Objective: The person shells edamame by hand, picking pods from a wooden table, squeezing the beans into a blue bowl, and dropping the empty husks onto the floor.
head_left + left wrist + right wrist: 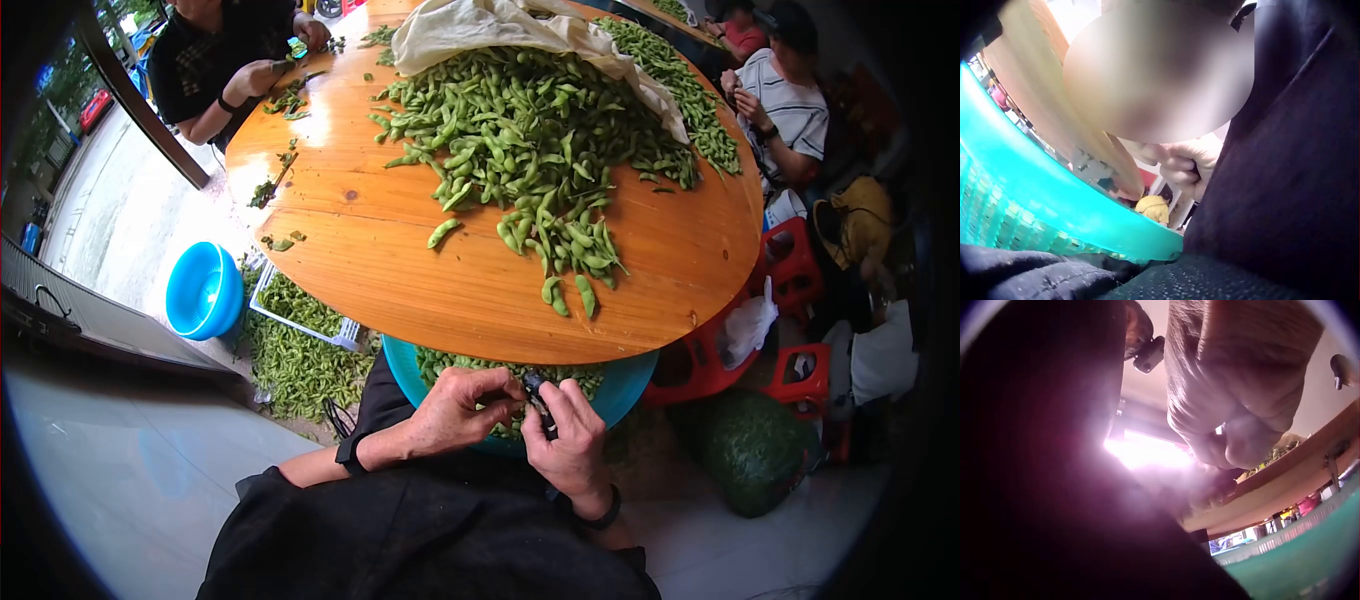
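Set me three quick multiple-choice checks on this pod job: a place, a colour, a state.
1. Where do the left hand and right hand meet? A over the teal plastic basket B flat on the knees C at head height
2. The round plastic bowl on the floor is: A red B blue C white
3. The right hand's grip is: A flat and open B curled round a small dark tool C hidden from view

1 A, they touch just above its rim. 2 B, bright blue throughout. 3 B, its fingers wrap the tool.

Head view: high, looking down on table (370, 250). Wrist views: close, low, upward (all share teal basket (628, 385)).
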The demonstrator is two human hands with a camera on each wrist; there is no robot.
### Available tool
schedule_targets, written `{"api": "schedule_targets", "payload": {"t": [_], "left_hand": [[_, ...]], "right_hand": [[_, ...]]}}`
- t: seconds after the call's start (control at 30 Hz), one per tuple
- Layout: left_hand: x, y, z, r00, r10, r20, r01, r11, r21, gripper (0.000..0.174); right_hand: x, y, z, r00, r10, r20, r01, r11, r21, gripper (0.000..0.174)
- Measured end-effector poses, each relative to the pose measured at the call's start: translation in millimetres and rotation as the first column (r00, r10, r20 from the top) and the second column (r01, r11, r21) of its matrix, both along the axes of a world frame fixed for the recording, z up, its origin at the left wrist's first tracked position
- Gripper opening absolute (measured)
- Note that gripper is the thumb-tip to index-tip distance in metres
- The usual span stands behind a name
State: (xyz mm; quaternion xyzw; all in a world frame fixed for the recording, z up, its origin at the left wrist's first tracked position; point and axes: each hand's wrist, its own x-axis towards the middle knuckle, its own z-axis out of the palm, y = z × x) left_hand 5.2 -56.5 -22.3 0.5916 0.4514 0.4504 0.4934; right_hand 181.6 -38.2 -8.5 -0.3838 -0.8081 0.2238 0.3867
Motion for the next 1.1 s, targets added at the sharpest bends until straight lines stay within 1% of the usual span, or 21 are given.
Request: {"api": "schedule_targets", "payload": {"t": [0.1,0.17,0.2,0.23,0.3,0.33,0.4,0.43,0.57,0.63,0.7,0.73,0.8,0.87,0.9,0.93,0.97,1.0,1.03,1.07,1.1], "left_hand": [[1.0,-0.4,0.2,1.000,-0.004,0.011,0.004,1.000,-0.010,0.009],[1.4,-0.5,-2.0,0.999,-0.011,0.030,0.012,0.999,-0.032,0.008],[1.3,0.3,-6.1,0.967,-0.046,0.249,0.086,0.985,-0.152,0.006],[0.7,0.8,-9.4,0.887,-0.049,0.459,0.182,0.951,-0.250,0.005],[-2.6,2.7,-11.1,0.853,-0.070,0.517,0.223,0.945,-0.240,0.005],[-4.1,3.8,-12.5,0.814,-0.091,0.574,0.266,0.937,-0.228,0.006],[-5.9,5.8,-14.6,0.803,-0.105,0.586,0.286,0.931,-0.226,0.006],[-6.9,6.6,-11.7,0.790,-0.099,0.605,0.313,0.913,-0.260,0.005],[-6.8,9.1,-8.5,0.756,-0.087,0.649,0.360,0.883,-0.302,0.005],[-6.9,9.5,-9.9,0.748,-0.089,0.657,0.370,0.879,-0.302,0.005],[-6.9,9.4,-10.6,0.740,-0.091,0.666,0.379,0.874,-0.302,0.005],[-6.9,9.1,-10.7,0.752,-0.083,0.654,0.361,0.882,-0.303,0.005],[-5.6,9.2,-12.5,0.761,-0.083,0.643,0.348,0.889,-0.297,0.005],[-0.9,9.0,-17.0,0.812,-0.087,0.577,0.254,0.943,-0.215,0.005],[1.5,9.4,-15.0,0.846,-0.079,0.527,0.222,0.951,-0.215,0.004],[4.1,10.2,-12.3,0.843,-0.086,0.531,0.230,0.950,-0.211,0.004],[6.5,11.1,-9.1,0.941,-0.097,0.325,0.156,0.975,-0.160,0.005],[8.9,11.8,-5.1,0.991,-0.084,0.102,0.094,0.991,-0.091,0.006],[12.2,11.3,0.4,0.998,-0.066,0.017,0.066,0.998,-0.006,0.013],[14.0,12.6,2.7,0.997,-0.072,0.017,0.072,0.997,-0.003,0.013],[15.6,14.5,4.4,0.998,-0.055,-0.035,0.060,0.989,0.134,0.016]], "right_hand": [[-0.3,2.0,-2.0,1.000,-0.014,-0.025,0.014,1.000,-0.013,0.029],[2.7,6.2,-1.1,0.998,-0.010,-0.065,0.005,0.997,-0.083,0.028],[4.9,8.1,0.6,0.995,-0.024,-0.093,0.010,0.989,-0.146,0.026],[7.8,10.2,0.3,0.991,-0.014,-0.133,-0.016,0.973,-0.228,0.026],[13.0,13.6,-1.6,0.977,-0.019,-0.212,-0.072,0.910,-0.409,0.024],[15.8,13.8,-2.0,0.977,-0.018,-0.212,-0.073,0.909,-0.410,0.024],[19.7,13.8,-2.8,0.948,-0.076,-0.310,-0.152,0.746,-0.648,0.024],[19.1,12.7,3.4,0.910,-0.117,-0.397,-0.223,0.669,-0.709,0.023],[22.8,13.0,1.5,0.858,-0.166,-0.486,-0.301,0.604,-0.738,0.022],[26.5,14.0,0.8,0.874,-0.151,-0.463,-0.272,0.638,-0.721,0.022],[35.2,14.2,6.5,0.870,-0.249,-0.425,-0.149,0.689,-0.709,0.019],[40.8,15.0,12.3,0.857,-0.312,-0.410,-0.073,0.714,-0.696,0.018],[66.7,23.0,1.8,0.819,-0.446,-0.362,0.199,0.811,-0.550,0.015],[104.6,34.9,-6.5,0.692,-0.687,-0.221,0.550,0.700,-0.455,0.014],[133.1,43.3,-19.5,0.662,-0.740,-0.117,0.712,0.670,-0.208,0.016],[154.9,49.1,-28.4,0.602,-0.798,-0.030,0.798,0.599,0.064,0.018],[160.2,50.7,-14.7,0.549,-0.834,0.057,0.799,0.544,0.257,0.022],[179.0,54.5,-21.5,0.512,-0.854,0.091,0.820,0.518,0.243,0.023],[197.4,58.4,-32.2,0.485,-0.868,0.107,0.817,0.493,0.299,0.024],[210.4,61.3,-41.4,0.455,-0.882,0.122,0.810,0.467,0.354,0.025],[215.8,62.7,-45.8,0.450,-0.885,0.119,0.813,0.461,0.355,0.025]]}}
